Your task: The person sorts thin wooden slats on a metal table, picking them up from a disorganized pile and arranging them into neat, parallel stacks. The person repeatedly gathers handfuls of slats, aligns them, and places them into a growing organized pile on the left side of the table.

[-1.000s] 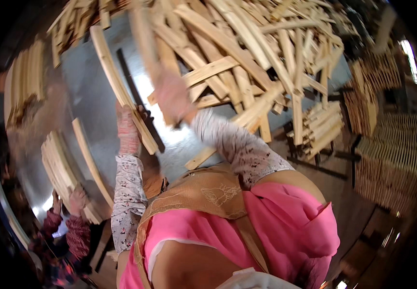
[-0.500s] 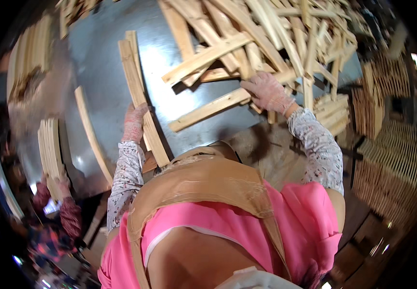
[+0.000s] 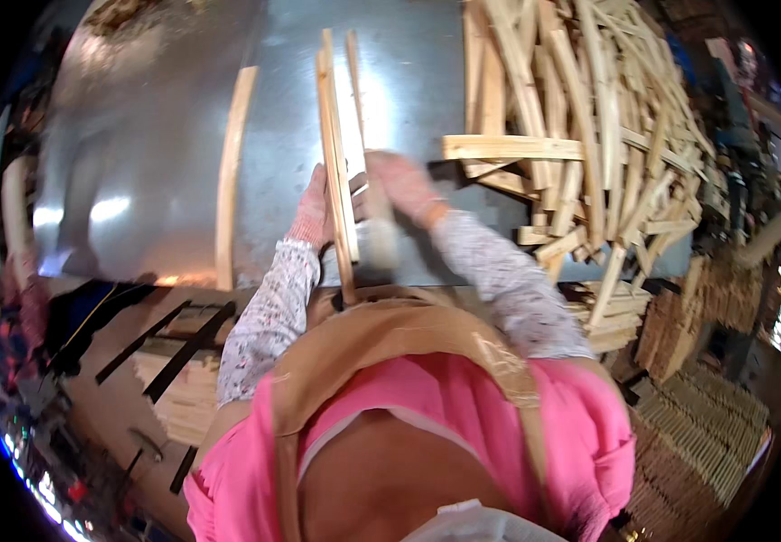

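Observation:
Near the middle of the metal tabletop my left hand [image 3: 312,208], in a pale knitted glove, is closed on narrow wooden strips [image 3: 334,154] standing close together, almost upright in the picture. Just right of them my right hand [image 3: 399,185], gloved alike, grips another wooden strip, smeared by motion. Its fingers are partly blurred. A lone curved strip [image 3: 233,181] lies on the table to the left of my left hand. To the right, a loose heap of strips [image 3: 580,117] covers the table, one strip [image 3: 508,148] lying crosswise at its near left edge.
The metal tabletop [image 3: 156,154] ends at a near edge in front of my apron. Stacked strips stand below it at lower left [image 3: 178,388] and right [image 3: 616,312], with larger stacks [image 3: 688,434] farther right. A co-worker's sleeve [image 3: 29,307] shows at far left.
My view has turned, putting the heap to the right. My right hand has come leftward with a strip, beside those in my left hand, which now stand more on edge.

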The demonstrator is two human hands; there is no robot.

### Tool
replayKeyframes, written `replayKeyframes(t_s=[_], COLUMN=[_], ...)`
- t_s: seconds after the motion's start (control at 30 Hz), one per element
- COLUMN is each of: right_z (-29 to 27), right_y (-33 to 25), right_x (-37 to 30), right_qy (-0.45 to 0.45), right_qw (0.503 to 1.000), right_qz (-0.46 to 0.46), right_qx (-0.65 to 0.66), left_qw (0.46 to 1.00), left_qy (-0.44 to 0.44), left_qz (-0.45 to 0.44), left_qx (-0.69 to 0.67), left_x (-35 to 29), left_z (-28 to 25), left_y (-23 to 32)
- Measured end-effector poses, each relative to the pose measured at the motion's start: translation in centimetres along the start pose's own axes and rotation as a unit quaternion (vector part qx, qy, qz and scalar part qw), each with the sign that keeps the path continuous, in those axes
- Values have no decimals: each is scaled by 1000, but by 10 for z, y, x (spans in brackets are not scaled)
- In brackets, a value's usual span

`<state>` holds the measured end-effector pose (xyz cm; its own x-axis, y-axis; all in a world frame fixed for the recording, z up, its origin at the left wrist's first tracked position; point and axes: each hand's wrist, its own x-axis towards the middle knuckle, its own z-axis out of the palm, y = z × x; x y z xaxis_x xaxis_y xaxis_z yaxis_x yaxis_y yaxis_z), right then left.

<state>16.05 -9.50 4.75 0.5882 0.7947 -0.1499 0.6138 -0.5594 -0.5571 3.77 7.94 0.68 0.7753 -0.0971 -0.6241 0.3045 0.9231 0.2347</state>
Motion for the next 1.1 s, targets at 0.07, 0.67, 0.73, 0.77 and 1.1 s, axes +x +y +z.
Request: replayKeyframes(t_s=[0.07,0.67,0.73,0.77,1.1], right_z=[-11,-223,-233,-241,-226], right_y=[-28,236,254,250,47], right_x=[10,-158,-154,-142,34], right_qy=[-14,84,60,27,-30], right_qw=[997,935,931,928,992], right_qz=[-9,63,82,99,102], right_qx=[75,-338,-350,-358,-61], left_qw=[996,991,991,989,969], left_qy=[56,-17,35,62,124], left_qz=[16,136,111,97,170], left_qx=[-63,-6,62,94,133], left_x=[11,8,11,10,-53], left_z=[21,15,-4,-14,1], left_y=[-13,-33,-31,-29,34])
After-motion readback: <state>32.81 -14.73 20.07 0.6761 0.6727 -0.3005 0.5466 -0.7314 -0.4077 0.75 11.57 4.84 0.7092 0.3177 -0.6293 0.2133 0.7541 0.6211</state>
